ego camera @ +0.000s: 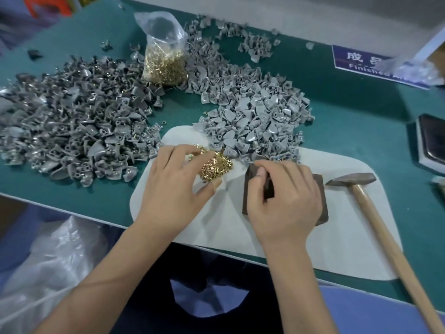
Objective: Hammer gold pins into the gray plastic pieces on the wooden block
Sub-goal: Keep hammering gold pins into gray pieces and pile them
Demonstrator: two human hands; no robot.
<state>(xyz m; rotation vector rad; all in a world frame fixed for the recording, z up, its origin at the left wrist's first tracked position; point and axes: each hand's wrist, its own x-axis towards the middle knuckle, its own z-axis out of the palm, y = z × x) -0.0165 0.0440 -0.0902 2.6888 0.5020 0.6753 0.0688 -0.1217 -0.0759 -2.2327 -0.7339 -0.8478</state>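
A loose heap of gold pins [218, 166] lies on the white mat [349, 249]. My left hand [178, 186] rests at the heap's left edge, fingers spread and touching the pins, thumb below the heap. The dark wooden block [321, 203] stands on the mat, mostly covered by my right hand [286, 203]. That hand's thumb and curled fingers hold a dark gray plastic piece [268, 188] against the block's top. The hammer [351, 179] lies on the mat right of the block, untouched, with its wooden handle running toward me.
A pile of light gray pieces [252, 121] spills onto the mat's far edge; a bigger, darker pile [72, 121] covers the green table at left. A plastic bag of gold pins [163, 61] stands behind. A blue sign [356, 59] and a dark tray [431, 141] sit at right.
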